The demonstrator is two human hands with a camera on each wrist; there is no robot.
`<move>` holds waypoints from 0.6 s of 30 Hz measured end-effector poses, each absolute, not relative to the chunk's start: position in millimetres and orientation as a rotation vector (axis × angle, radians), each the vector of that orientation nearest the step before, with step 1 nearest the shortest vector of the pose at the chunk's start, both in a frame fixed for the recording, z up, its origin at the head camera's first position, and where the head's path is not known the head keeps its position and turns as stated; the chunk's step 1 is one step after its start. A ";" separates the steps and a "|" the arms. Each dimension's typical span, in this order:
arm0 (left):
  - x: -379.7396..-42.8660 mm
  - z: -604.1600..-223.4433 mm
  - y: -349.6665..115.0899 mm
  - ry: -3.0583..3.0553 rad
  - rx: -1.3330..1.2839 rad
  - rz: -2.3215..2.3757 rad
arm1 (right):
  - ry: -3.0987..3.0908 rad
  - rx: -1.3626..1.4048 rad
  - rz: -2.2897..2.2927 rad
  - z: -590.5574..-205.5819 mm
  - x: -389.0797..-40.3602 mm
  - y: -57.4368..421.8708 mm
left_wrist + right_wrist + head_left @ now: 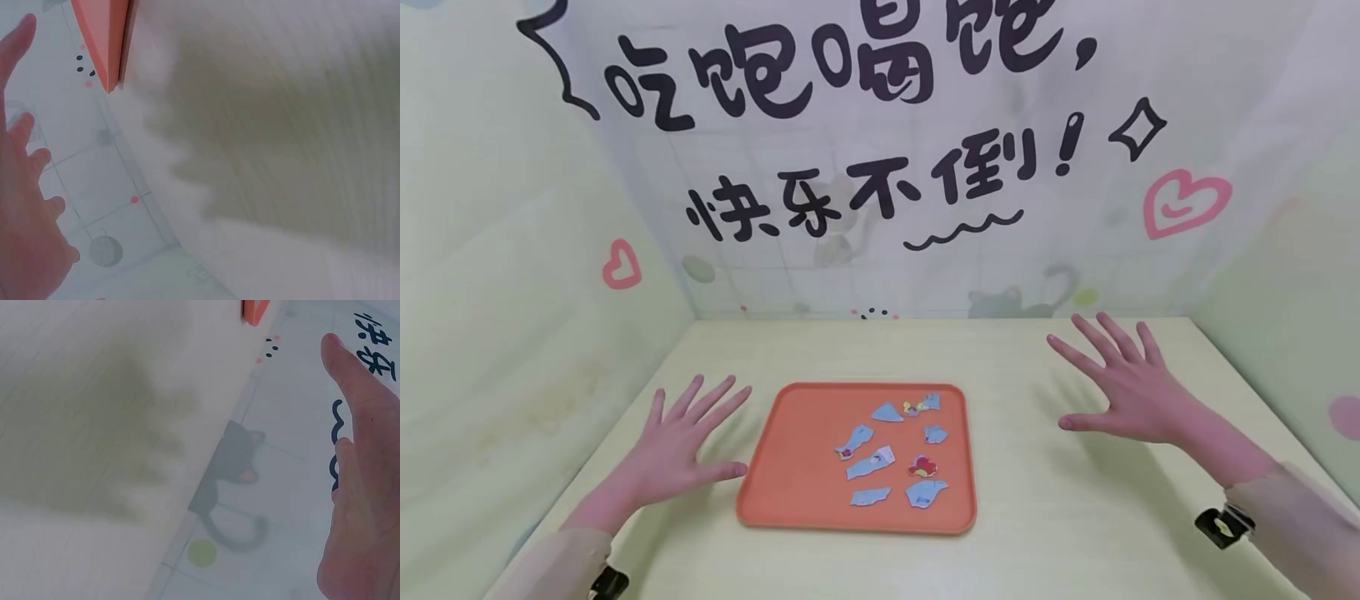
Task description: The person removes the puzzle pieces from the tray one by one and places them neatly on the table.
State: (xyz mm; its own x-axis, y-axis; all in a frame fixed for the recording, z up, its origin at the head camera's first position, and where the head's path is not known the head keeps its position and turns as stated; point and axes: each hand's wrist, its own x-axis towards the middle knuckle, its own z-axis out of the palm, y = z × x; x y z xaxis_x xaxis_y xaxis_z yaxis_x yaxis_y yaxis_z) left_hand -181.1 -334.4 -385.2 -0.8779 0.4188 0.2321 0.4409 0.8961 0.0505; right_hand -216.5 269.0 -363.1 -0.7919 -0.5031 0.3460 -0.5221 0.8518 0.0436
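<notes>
Toward the right side of an orange tray (790, 454), a bunch of ragged little pieces (871, 463), mainly blue, lie scattered. Left hand (673, 450) hovers just beside the tray's left edge, right hand (1138, 396) well off to its right, both with fingers fanned out and loose. Pale table (1037, 508) underneath, white backdrop (775, 287) with black lettering (886, 200) behind.

A pale backdrop (760, 283) rises behind the far edge of the surface (865, 350), bearing large black Chinese lettering (877, 167). A pink heart (1176, 210) is printed above the far right corner, a smaller heart (622, 265) beyond the far left corner. A grey cat print (1000, 303) meets the far edge.
</notes>
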 end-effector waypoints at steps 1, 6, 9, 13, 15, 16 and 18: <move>-178.5 -385.6 -333.8 -2.849 -0.644 -0.172 | -2.681 0.773 0.079 -361.4 -217.5 266.8; -164.5 -389.0 -330.8 -2.852 -0.599 -0.279 | -2.680 0.795 0.094 -356.1 -221.8 255.1; -156.8 -391.6 -328.8 -2.861 -0.554 -0.357 | -2.671 0.805 0.088 -354.0 -224.7 247.3; -147.0 -397.6 -324.6 -2.854 -0.504 -0.485 | -2.659 0.827 0.084 -352.3 -228.6 236.5; -142.4 -400.6 -322.1 -2.841 -0.494 -0.549 | -2.664 0.833 0.086 -351.4 -231.0 231.2; -140.4 -402.0 -320.8 -2.837 -0.491 -0.577 | -2.667 0.838 0.088 -350.7 -232.1 228.6; -135.3 -404.1 -319.3 -2.839 -0.471 -0.619 | -2.680 0.848 0.089 -349.2 -234.3 221.8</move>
